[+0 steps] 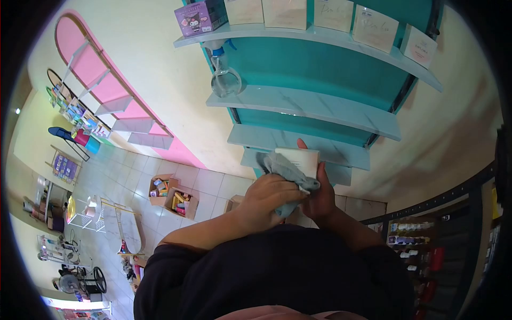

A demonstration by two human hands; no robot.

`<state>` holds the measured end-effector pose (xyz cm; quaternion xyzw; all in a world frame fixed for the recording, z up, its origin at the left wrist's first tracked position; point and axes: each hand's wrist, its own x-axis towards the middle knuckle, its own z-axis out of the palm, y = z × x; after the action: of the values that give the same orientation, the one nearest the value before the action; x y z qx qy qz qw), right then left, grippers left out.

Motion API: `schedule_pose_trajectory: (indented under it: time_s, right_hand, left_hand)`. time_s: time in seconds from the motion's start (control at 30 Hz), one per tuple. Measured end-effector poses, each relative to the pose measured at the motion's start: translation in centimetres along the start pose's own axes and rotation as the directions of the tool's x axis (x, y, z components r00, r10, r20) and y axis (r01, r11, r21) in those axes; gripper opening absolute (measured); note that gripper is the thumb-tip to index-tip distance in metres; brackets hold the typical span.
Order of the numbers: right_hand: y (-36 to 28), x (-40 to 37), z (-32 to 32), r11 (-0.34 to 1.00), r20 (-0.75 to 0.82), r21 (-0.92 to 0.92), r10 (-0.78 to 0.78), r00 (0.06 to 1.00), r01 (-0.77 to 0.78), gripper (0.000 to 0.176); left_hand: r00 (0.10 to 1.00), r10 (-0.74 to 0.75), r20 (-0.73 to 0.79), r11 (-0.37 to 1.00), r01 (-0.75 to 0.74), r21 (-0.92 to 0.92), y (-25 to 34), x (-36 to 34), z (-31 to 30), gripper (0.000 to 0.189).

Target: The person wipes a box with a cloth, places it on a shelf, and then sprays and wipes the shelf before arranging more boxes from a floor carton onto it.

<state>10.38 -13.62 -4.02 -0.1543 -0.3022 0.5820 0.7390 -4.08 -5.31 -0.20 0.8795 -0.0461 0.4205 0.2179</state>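
My left hand is closed around a crumpled grey cloth, which lies against a small cream box. That box rests in my right hand, with the fingers behind it and the thumb along its side. The cloth hides the lower left part of the box. Both hands are in front of my chest, before the lower marbled shelves. On the middle shelf, at its left end, stands a clear spray bottle with a blue and white trigger head.
Along the top shelf are a purple box and several cream boxes. Open cartons of small goods sit on the tiled floor. A pink arched shelf unit is at the left, a dark stocked rack at the right.
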Motion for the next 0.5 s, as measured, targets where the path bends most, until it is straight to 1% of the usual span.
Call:
schedule_pose_trajectory:
  time_s: [0.03, 0.1, 0.13, 0.17, 0.23, 0.27, 0.33, 0.37, 0.4, 0.43, 0.5]
  right_hand:
    - [0.0, 0.0, 0.1, 1.0, -0.001, -0.005, -0.009, 1.0, 0.009, 0.066]
    - [0.4, -0.1, 0.2, 0.999, -0.037, 0.033, -0.033, 0.999, 0.034, 0.066]
    - [0.6, -0.1, 0.2, 0.999, -0.041, 0.028, -0.043, 0.998, 0.044, 0.066]
    - [1.0, -0.2, 0.2, 0.998, -0.063, 0.024, -0.049, 0.997, 0.051, 0.068]
    - [1.3, -0.1, 0.5, 0.997, -0.085, 0.012, -0.069, 0.994, 0.07, 0.07]
    - [1.4, 0.0, 0.7, 0.997, -0.1, -0.006, -0.075, 0.992, 0.075, 0.068]
    - [1.4, 0.2, 0.8, 0.995, -0.117, -0.03, -0.094, 0.989, 0.091, 0.066]
    - [1.4, 0.0, 0.8, 0.998, -0.165, -0.039, -0.063, 0.984, 0.057, 0.065]
    - [1.5, -0.2, 0.7, 0.999, -0.214, -0.046, -0.032, 0.976, 0.023, 0.063]
    - [1.7, -0.3, 0.4, 0.998, -0.221, -0.053, -0.043, 0.974, 0.032, 0.063]
    - [1.6, -0.3, 0.2, 0.989, -0.226, 0.045, -0.128, 0.966, 0.142, 0.061]
  left_hand:
    - [1.0, 0.009, 0.001, 1.0, -0.009, -0.005, 0.0, 0.1, -0.5, 0.035]
    - [0.999, -0.038, -0.003, 0.999, 0.038, 0.035, 0.1, 0.5, -1.6, 0.034]
    - [0.99, -0.062, -0.123, 0.996, 0.069, 0.055, -0.3, 0.8, -1.7, 0.033]
    - [0.97, -0.149, -0.192, 0.984, 0.165, 0.073, -0.7, 0.9, -2.0, 0.032]
    - [0.942, -0.171, -0.289, 0.97, 0.212, 0.119, -1.4, 1.4, -2.1, 0.034]
    - [0.944, -0.164, -0.285, 0.973, 0.203, 0.113, -1.4, 1.4, -1.8, 0.034]
    - [0.97, -0.156, -0.184, 0.986, 0.163, 0.023, -0.8, 1.4, -0.2, 0.036]
    - [0.99, -0.099, -0.104, 0.994, 0.094, -0.046, -0.4, 1.3, 0.7, 0.038]
    - [0.996, -0.07, -0.053, 0.993, 0.065, -0.094, 0.2, 1.4, 1.3, 0.038]
    - [0.999, -0.035, -0.003, 0.989, 0.034, -0.144, 0.5, 1.6, 1.6, 0.037]
    - [1.0, -0.015, 0.004, 0.989, 0.015, -0.148, -0.2, 1.8, 1.6, 0.037]
